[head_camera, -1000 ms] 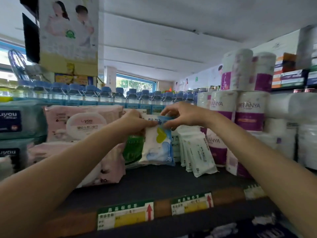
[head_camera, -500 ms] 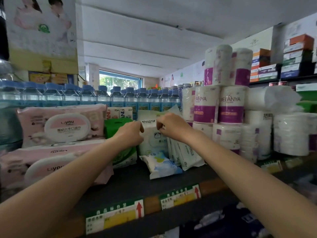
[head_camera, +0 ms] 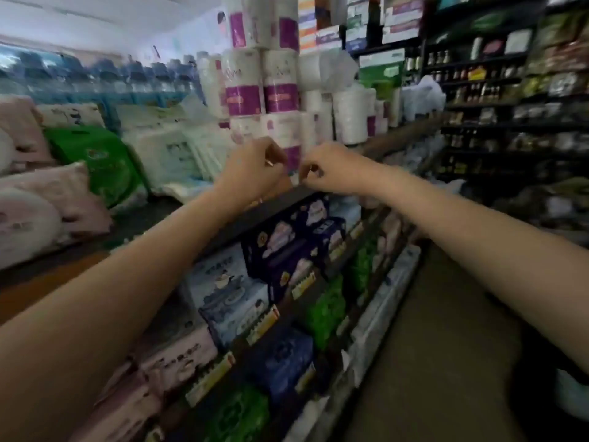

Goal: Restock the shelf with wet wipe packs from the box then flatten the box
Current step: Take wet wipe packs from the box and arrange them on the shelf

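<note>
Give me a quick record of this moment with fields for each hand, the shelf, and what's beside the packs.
left hand: empty, fingers curled, above shelf edge
right hand: empty, fingers curled, beside the left
top shelf: white wet wipe packs standing beside a green pack
right of packs: stacked tissue rolls
image: motion-blurred

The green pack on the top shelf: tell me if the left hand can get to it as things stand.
Probably yes. The green pack leans at the shelf front, left of the left hand, with nothing between them. That hand's fingers are curled but seem to hold nothing, though the blur leaves this unsure.
</note>
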`<action>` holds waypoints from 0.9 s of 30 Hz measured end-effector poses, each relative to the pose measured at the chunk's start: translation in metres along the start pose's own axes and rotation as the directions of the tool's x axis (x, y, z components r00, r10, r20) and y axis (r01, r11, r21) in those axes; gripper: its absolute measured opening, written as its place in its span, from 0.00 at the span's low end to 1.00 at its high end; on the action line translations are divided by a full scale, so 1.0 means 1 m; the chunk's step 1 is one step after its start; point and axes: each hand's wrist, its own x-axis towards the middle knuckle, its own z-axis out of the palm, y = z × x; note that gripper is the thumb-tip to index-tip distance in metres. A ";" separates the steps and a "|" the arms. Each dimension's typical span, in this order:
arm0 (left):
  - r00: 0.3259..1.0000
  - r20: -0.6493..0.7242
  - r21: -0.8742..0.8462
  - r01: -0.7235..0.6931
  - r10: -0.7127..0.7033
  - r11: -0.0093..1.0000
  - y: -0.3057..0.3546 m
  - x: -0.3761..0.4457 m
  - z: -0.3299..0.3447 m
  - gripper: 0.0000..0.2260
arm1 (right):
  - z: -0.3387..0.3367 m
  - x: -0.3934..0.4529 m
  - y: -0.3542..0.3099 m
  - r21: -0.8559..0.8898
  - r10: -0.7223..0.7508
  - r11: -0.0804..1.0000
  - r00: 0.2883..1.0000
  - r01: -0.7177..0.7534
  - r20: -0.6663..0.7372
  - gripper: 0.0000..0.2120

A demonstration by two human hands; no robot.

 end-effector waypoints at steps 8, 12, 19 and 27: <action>0.810 0.534 -0.315 -0.074 0.241 0.946 0.123 -0.117 0.204 0.10 | 0.016 -0.307 0.091 -0.068 0.570 0.814 0.769 -0.577 0.289 0.10; 0.589 0.725 -0.355 -0.126 0.358 0.926 0.187 -0.188 0.292 0.11 | 0.027 -0.461 0.118 -0.098 0.785 0.564 0.495 -0.820 0.373 0.07; 0.242 0.885 -0.383 -0.104 0.397 0.918 0.278 -0.294 0.427 0.11 | 0.074 -0.680 0.142 -0.072 0.865 0.203 0.145 -0.976 0.481 0.06; 0.118 0.974 -0.205 0.090 0.194 0.975 0.353 -0.397 0.542 0.11 | 0.104 -0.846 0.154 0.146 0.848 -0.263 -0.156 -0.954 0.507 0.15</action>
